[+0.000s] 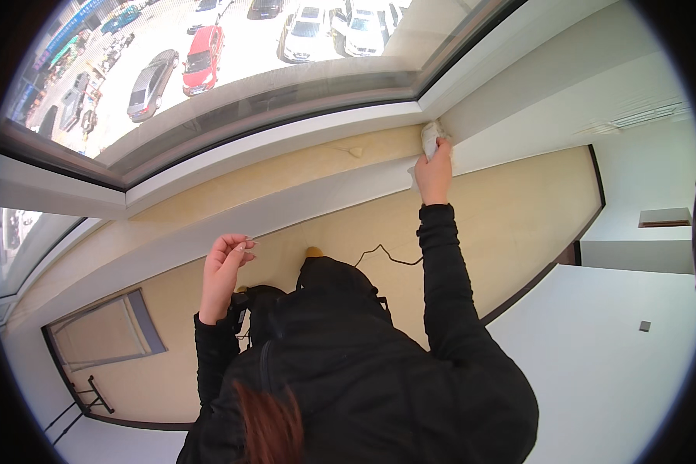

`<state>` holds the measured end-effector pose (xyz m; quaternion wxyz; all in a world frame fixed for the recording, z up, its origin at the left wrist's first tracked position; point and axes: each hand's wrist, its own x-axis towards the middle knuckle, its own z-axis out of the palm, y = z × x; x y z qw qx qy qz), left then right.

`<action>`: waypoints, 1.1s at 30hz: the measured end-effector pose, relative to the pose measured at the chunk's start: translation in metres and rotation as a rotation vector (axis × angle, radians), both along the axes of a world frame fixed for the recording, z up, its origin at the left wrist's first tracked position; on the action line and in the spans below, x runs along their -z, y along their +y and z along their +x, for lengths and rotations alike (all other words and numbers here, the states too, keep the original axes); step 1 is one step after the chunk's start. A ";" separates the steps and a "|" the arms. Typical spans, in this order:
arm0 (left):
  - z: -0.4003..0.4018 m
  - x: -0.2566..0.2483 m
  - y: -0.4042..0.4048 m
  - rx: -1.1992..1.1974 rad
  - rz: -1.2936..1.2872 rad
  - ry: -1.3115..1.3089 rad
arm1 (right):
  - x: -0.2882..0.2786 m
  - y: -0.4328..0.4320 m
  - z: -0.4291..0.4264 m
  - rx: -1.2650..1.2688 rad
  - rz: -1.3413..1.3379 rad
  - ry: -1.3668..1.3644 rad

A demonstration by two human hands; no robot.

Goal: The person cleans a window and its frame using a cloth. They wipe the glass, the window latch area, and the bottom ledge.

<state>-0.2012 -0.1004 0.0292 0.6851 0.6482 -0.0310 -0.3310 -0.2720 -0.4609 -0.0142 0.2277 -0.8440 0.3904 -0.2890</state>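
My right hand point(435, 174) grips a crumpled white cloth or tissue point(431, 142). It presses this into the corner where the beige windowsill point(278, 165) meets the side wall, just below the white window frame point(278, 136). To the left of the cloth, a small pale beige mark or lump point(355, 152) shows on the sill. My left hand point(225, 275) hovers in front of the ledge, apart from it. Its fingers are loosely curled, with no object visible in them.
Behind the window glass point(255, 81) lies a car park far below. A black cord point(383, 250) runs over the beige floor point(499, 191) by my feet. At the left, a grey-edged flat panel point(110, 333) lies near a black metal frame point(95, 397). White walls point(591, 348) stand at the right.
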 end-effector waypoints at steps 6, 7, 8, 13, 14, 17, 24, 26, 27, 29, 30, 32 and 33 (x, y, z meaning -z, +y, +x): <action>-0.007 0.009 -0.011 -0.071 0.045 0.040 | -0.002 0.090 0.027 -0.677 -0.135 -0.164; -0.007 0.007 -0.015 -0.073 0.046 0.039 | -0.005 0.089 0.027 -0.678 -0.134 -0.165; -0.007 0.003 -0.019 -0.069 0.052 0.029 | -0.007 0.088 0.028 -0.747 -0.105 -0.139; -0.005 -0.002 -0.021 -0.109 0.043 -0.034 | -0.019 0.028 0.023 -0.498 0.049 0.055; -0.007 -0.004 -0.021 -0.119 0.027 -0.049 | -0.017 0.012 0.019 -0.417 0.044 0.082; -0.012 -0.001 -0.014 -0.175 -0.002 -0.050 | -0.013 -0.013 0.011 -0.286 0.031 0.091; -0.032 0.008 0.010 -0.260 0.045 0.015 | 0.001 0.094 0.040 -0.576 -0.135 -0.081; -0.033 0.008 0.008 -0.253 0.033 -0.002 | -0.005 0.130 0.046 -0.785 -0.137 -0.121; -0.033 0.005 0.009 -0.263 0.036 -0.002 | -0.007 0.133 0.048 -0.795 -0.135 -0.122; -0.033 0.000 0.012 -0.278 0.019 -0.043 | -0.011 0.134 0.051 -0.966 -0.090 -0.113; -0.034 -0.001 0.017 -0.294 0.019 -0.043 | -0.014 0.127 0.051 -0.893 -0.041 -0.047; -0.036 -0.005 0.023 -0.340 0.001 -0.096 | -0.020 0.094 0.044 -0.710 -0.003 0.036; -0.038 -0.005 0.028 -0.354 0.001 -0.095 | -0.018 0.078 0.041 -0.604 -0.005 0.053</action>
